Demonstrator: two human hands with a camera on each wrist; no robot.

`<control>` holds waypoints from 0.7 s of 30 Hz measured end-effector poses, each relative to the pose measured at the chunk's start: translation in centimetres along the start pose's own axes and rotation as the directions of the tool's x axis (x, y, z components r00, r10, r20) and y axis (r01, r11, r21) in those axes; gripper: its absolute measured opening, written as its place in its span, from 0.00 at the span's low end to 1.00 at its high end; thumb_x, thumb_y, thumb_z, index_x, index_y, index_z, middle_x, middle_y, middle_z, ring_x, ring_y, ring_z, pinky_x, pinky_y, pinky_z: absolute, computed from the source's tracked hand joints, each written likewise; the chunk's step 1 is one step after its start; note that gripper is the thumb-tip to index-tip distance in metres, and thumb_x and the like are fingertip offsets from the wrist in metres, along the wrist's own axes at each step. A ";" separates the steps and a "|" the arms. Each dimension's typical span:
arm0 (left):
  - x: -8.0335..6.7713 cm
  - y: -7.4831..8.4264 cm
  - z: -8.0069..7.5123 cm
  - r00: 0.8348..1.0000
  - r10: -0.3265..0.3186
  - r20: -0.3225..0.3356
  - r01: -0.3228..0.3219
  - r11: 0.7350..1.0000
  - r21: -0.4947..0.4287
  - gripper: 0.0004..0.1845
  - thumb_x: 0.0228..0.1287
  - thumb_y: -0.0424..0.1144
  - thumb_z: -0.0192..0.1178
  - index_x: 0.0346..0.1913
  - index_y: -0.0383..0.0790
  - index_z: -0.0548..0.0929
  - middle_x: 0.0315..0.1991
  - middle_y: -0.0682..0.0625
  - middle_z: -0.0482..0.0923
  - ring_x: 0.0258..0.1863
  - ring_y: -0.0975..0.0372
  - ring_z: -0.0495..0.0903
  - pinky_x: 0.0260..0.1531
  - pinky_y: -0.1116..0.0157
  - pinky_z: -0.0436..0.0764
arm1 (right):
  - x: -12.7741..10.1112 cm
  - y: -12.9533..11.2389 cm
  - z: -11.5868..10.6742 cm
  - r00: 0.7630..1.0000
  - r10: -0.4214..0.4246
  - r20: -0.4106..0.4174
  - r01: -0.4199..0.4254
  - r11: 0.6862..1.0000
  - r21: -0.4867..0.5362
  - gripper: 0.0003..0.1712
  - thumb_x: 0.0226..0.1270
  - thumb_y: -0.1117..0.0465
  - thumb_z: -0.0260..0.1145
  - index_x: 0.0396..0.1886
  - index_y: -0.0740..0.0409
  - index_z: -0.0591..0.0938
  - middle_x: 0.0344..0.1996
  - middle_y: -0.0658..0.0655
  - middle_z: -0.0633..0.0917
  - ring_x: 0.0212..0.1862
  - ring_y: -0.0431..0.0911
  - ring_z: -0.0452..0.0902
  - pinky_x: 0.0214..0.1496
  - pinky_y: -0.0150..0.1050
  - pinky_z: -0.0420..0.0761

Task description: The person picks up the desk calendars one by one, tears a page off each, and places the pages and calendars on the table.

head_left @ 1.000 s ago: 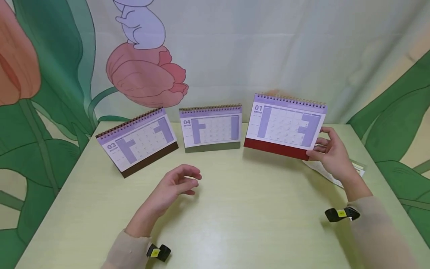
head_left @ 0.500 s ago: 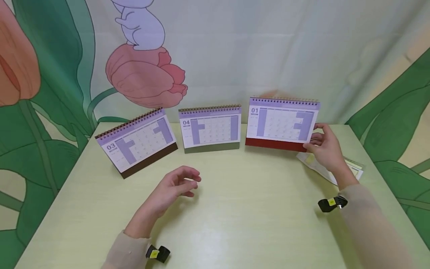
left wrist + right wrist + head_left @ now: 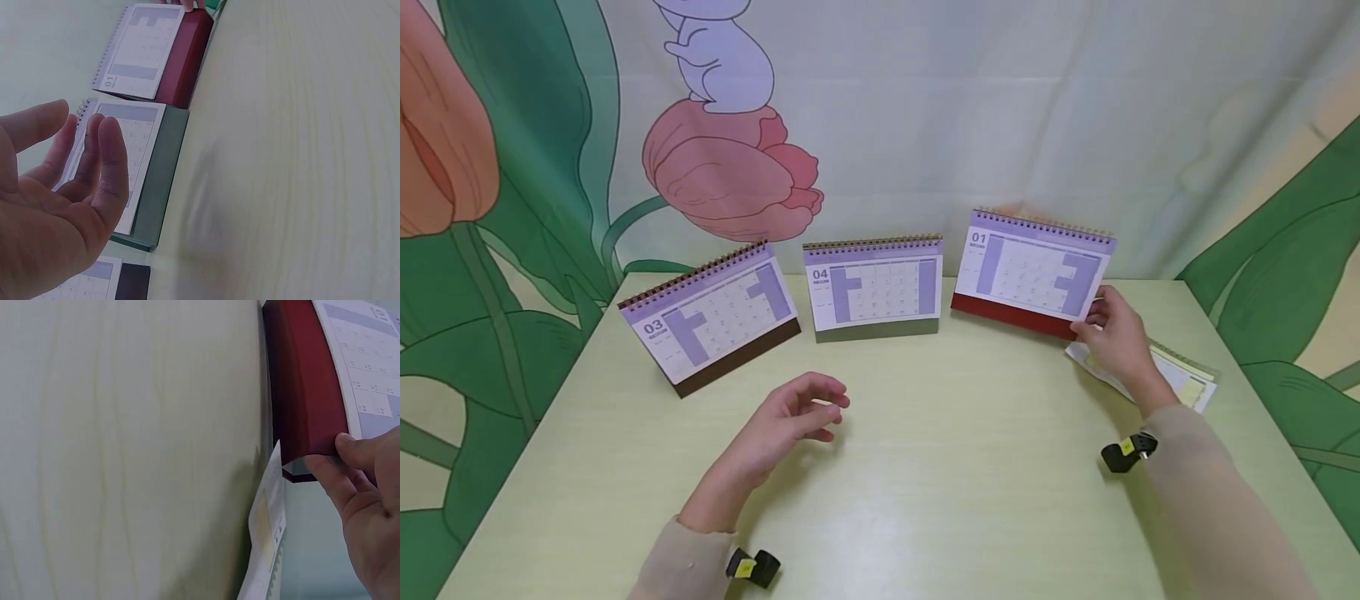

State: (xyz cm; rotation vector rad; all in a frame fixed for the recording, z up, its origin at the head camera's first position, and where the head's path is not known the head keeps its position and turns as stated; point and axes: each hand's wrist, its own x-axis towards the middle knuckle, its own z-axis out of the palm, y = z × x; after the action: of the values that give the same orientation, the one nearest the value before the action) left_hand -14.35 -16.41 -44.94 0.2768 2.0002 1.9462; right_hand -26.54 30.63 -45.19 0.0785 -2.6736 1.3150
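Observation:
Three spiral desk calendars stand in a row at the back of the pale green table (image 3: 925, 467). The red-based "01" calendar (image 3: 1033, 273) is at the right, and my right hand (image 3: 1108, 333) grips its lower right corner, thumb on the front page; the same red-based calendar (image 3: 306, 387) and right hand (image 3: 369, 512) fill the right wrist view. The grey-green "04" calendar (image 3: 874, 286) is in the middle, the brown "03" calendar (image 3: 711, 315) at the left. My left hand (image 3: 790, 421) hovers over the table centre, fingers loosely curled and holding nothing, also seen as the left hand (image 3: 59, 206).
Loose printed sheets (image 3: 1176, 379) lie under and right of my right hand near the table's right edge. A cloth backdrop with painted flower and leaves (image 3: 730, 175) hangs right behind the calendars. Black straps sit on both wrists.
My right hand has carried the "01" calendar back and down toward the table, beside the "04" one. The left hand has stayed put.

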 end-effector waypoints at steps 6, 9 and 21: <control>0.0 0.0 0.0 1.000 -0.005 -0.001 0.005 1.000 0.005 0.18 0.74 0.32 0.60 0.61 0.27 0.74 0.57 0.30 0.75 0.51 0.37 0.77 0.49 0.53 0.84 | 0.5 0.9 0.3 0.999 0.013 0.046 -0.012 1.000 -0.012 0.32 0.73 0.77 0.58 0.74 0.68 0.62 0.63 0.72 0.75 0.61 0.63 0.74 0.62 0.52 0.79; 0.1 -0.1 0.1 1.000 -0.010 -0.001 0.010 1.000 0.005 0.18 0.74 0.32 0.60 0.61 0.26 0.74 0.57 0.29 0.75 0.51 0.37 0.77 0.49 0.53 0.84 | 0.8 1.1 0.3 0.997 0.011 0.071 -0.010 1.000 -0.018 0.31 0.74 0.77 0.57 0.74 0.69 0.60 0.65 0.74 0.73 0.64 0.65 0.72 0.65 0.59 0.74; 0.0 0.0 0.1 1.000 -0.007 0.001 0.007 1.000 0.011 0.19 0.75 0.33 0.59 0.61 0.26 0.73 0.57 0.31 0.76 0.52 0.37 0.77 0.50 0.52 0.84 | 1.5 2.1 1.4 0.998 -0.059 0.022 0.060 0.997 -0.047 0.22 0.71 0.77 0.58 0.63 0.75 0.66 0.56 0.77 0.78 0.57 0.65 0.77 0.61 0.57 0.77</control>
State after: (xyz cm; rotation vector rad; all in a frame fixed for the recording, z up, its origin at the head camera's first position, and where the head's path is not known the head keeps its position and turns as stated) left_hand -14.29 -16.29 -44.97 0.2731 2.0092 1.9306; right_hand -28.44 30.82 -47.40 0.1653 -2.6964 1.2388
